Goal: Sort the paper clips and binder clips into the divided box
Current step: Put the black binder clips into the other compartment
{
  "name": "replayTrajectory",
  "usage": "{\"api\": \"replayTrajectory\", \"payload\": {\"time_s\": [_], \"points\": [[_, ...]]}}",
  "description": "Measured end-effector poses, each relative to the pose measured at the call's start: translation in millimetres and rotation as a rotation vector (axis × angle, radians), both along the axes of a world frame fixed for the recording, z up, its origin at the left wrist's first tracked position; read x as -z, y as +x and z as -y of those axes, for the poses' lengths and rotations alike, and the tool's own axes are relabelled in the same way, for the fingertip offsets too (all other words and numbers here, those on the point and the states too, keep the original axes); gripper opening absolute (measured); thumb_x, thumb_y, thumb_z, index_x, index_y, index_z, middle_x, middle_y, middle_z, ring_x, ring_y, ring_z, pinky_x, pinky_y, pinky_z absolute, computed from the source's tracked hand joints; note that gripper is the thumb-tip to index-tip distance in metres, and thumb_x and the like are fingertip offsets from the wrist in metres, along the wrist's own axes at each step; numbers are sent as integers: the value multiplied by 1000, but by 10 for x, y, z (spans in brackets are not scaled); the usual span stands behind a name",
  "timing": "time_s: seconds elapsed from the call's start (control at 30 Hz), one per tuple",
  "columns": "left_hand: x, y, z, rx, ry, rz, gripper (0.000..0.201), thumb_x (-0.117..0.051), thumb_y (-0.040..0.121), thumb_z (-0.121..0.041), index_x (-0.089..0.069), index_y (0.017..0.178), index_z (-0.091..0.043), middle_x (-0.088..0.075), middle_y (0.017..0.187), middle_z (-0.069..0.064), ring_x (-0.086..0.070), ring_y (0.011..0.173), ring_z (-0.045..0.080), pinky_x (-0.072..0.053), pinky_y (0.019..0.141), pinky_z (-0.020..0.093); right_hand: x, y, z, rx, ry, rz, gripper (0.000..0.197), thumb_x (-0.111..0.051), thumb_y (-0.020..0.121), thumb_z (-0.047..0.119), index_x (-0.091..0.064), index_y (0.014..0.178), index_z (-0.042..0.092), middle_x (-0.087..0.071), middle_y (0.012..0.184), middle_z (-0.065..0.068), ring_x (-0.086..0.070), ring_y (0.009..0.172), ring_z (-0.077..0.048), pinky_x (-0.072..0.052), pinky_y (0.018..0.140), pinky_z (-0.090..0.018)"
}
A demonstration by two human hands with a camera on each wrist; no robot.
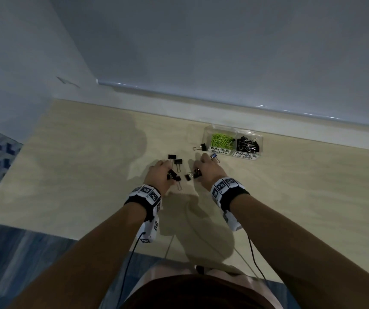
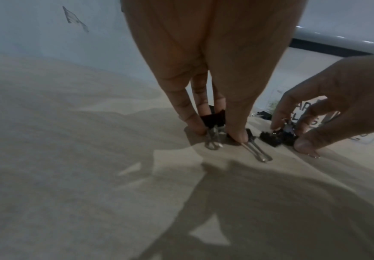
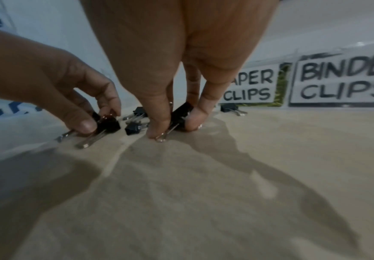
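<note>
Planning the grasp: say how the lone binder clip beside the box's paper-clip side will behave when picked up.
The binder clip looks small, so probably light. Its folded body looks rigid. Its wire handles stick out sideways and may swing when pinched. Lying flat on the table, it seems unlikely to roll.

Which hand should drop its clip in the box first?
Probably right. The right hand pinches a binder clip and is nearer the box than the left hand.

Label (image 3: 346, 82) on the divided box (image 3: 282, 84) cut at the frame edge, perhaps "BINDER CLIPS"; paper clips (image 3: 280, 86) mostly hidden.
</note>
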State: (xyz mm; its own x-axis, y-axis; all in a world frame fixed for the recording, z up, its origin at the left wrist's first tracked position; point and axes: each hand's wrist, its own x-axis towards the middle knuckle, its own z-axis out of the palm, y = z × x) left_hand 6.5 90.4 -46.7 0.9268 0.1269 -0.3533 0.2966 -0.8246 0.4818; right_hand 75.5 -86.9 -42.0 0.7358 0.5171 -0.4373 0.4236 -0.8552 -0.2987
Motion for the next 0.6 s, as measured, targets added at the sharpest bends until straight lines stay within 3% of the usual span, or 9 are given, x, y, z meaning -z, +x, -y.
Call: {"api": "replayTrajectory", "payload": {"time_s": [0.1, 0.2, 0.27, 0.37, 0.6], "points": [[-30, -9, 80, 15, -64, 25, 27, -72, 75, -15, -55, 95, -9, -55, 102, 9, -55, 92, 27, -43, 79, 32, -14, -23, 157, 94, 90, -19, 30, -63, 82, 10, -56, 111, 11, -40, 121, -11, -52, 105, -33, -45, 90, -37], [-50, -5, 167, 55, -88, 16, 25, -71, 75, -14, -52, 91, -10, -59, 96, 8, -55, 87, 26, -47, 76, 36, -60, -40, 309, 172, 135, -45, 20, -65, 80, 12, -63, 99, 12, -51, 114, -10, -55, 99, -29, -44, 83, -31], [-46, -4, 229, 60, -139, 4, 23, -71, 75, -12, -51, 85, -14, -62, 89, 7, -58, 82, 25, -51, 74, 39, -70, -54, 408, 253, 174, -48, 9, -68, 76, 9, -68, 84, 13, -62, 101, -9, -59, 91, -26, -45, 76, -26], [-20, 11, 313, 53, -201, 3, 19, -70, 73, -9, -53, 77, -16, -65, 76, 6, -62, 72, 24, -54, 69, 42, -54, -90, 580, 411, 276, -84, 11, -70, 70, 5, -69, 67, 16, -68, 80, -5, -61, 76, -20, -51, 72, -27], [-201, 238, 690, 99, -269, 1, 12, -68, 77, -7, -57, 77, -12, -67, 77, 8, -64, 72, 25, -52, 66, 31, -274, -31, 1062, 614, 487, -19, 16, -73, 70, -2, -69, 64, 12, -68, 69, -1, -62, 65, -15, -53, 67, -26]]}}
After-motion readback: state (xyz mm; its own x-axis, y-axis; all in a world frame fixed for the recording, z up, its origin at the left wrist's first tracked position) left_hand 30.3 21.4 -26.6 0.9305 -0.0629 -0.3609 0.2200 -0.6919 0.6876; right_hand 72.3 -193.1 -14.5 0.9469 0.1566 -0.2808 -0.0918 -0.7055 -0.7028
